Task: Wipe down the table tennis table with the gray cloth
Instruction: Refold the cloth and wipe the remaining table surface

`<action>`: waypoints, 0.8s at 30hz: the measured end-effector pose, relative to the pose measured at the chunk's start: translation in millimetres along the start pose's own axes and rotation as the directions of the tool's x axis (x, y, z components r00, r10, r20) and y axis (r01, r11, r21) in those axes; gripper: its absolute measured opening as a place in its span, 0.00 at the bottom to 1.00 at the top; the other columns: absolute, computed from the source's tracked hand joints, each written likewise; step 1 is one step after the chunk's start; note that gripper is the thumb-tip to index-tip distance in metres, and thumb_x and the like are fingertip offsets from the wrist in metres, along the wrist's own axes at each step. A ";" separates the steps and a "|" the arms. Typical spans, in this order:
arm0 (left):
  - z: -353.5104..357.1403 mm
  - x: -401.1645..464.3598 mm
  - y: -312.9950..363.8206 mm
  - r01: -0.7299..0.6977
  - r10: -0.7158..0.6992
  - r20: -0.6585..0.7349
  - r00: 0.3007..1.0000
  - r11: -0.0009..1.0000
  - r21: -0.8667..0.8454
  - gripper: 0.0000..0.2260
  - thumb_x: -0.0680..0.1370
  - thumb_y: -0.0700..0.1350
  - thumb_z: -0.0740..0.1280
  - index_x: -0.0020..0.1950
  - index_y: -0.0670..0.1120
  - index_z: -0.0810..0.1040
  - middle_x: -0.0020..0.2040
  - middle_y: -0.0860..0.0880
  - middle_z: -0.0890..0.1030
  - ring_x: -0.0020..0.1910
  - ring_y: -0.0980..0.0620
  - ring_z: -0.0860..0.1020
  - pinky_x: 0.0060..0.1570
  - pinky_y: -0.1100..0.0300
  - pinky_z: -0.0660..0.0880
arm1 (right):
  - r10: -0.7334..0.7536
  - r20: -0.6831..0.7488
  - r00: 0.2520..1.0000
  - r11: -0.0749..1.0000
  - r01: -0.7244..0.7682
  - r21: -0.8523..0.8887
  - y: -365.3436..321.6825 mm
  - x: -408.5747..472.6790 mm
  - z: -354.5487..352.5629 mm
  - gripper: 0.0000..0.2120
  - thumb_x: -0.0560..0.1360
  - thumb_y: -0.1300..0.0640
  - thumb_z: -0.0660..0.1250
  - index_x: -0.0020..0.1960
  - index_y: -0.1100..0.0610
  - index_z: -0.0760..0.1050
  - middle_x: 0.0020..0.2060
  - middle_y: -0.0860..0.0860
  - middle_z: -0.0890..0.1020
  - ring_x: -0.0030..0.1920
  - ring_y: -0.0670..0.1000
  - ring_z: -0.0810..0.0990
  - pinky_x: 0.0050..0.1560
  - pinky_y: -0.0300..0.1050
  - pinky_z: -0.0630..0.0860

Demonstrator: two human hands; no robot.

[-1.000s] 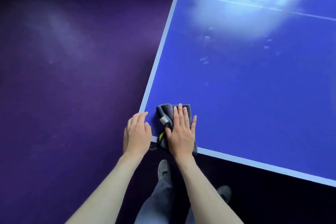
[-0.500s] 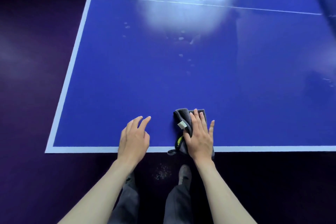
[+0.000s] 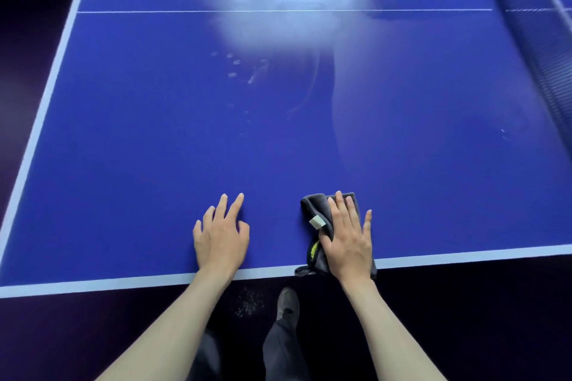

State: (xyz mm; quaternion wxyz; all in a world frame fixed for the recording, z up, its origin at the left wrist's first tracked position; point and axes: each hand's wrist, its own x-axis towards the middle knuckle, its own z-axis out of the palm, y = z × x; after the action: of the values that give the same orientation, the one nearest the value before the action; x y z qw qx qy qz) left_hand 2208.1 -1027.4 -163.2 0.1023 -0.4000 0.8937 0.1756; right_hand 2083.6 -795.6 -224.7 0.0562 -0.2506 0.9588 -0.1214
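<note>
Bare forearms (image 3: 173, 328); grey trousers (image 3: 283, 349); grey shoe (image 3: 288, 303).

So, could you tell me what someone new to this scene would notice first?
Probably the big blue table tennis table filling the view, with a bright glare patch and pale smudge marks near its far white line. At the near edge, the right hand presses flat on a folded gray cloth, while the left hand rests on the bare surface beside it.

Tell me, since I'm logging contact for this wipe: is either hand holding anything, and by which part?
The right hand presses flat on the middle of the gray cloth, pinning it to the table. No curled grip. The left hand holds nothing.
</note>
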 end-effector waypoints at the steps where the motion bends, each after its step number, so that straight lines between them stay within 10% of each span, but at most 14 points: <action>1: 0.9 2.5 3.1 0.038 -0.038 0.008 0.999 0.999 -0.006 0.25 0.82 0.51 0.57 0.80 0.62 0.60 0.82 0.55 0.60 0.78 0.49 0.61 0.76 0.44 0.61 | -0.001 -0.008 1.000 1.000 0.001 -0.010 0.4 11.2 0.1 0.36 0.77 0.41 0.55 0.84 0.49 0.56 0.84 0.45 0.55 0.84 0.48 0.50 0.81 0.66 0.48; 7: -5.7 11.7 3.8 0.063 -0.063 -0.002 0.998 0.997 -0.038 0.22 0.82 0.51 0.60 0.77 0.59 0.69 0.78 0.55 0.68 0.73 0.50 0.68 0.71 0.48 0.67 | 0.016 -0.012 1.000 1.000 -0.017 -0.022 -9.8 92.7 -0.8 0.38 0.78 0.44 0.63 0.84 0.49 0.54 0.84 0.47 0.55 0.84 0.50 0.50 0.82 0.65 0.47; 12: -32.3 30.4 -18.8 0.065 -0.056 0.049 0.997 0.979 -0.194 0.21 0.82 0.48 0.60 0.74 0.61 0.70 0.48 0.53 0.79 0.47 0.50 0.77 0.47 0.52 0.75 | 0.056 -0.042 0.998 0.998 -0.057 -0.025 -29.4 113.4 5.4 0.38 0.78 0.46 0.66 0.84 0.53 0.55 0.84 0.49 0.56 0.84 0.51 0.50 0.82 0.63 0.47; 24: -88.7 59.1 -179.2 0.177 -0.237 -0.106 0.966 0.900 -0.397 0.19 0.81 0.42 0.61 0.70 0.57 0.74 0.60 0.57 0.82 0.52 0.51 0.77 0.53 0.50 0.75 | -0.020 0.001 1.000 1.000 0.020 0.002 -253.5 80.5 56.7 0.41 0.77 0.45 0.66 0.84 0.56 0.54 0.84 0.51 0.52 0.84 0.53 0.49 0.82 0.63 0.49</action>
State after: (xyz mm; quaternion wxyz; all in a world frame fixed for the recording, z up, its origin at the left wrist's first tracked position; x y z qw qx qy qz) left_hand 2300.0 -1213.4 -142.5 -0.0283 -0.5173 0.7993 0.3047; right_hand 2141.6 -1061.2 -217.0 0.0557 -0.2600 0.9561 -0.1228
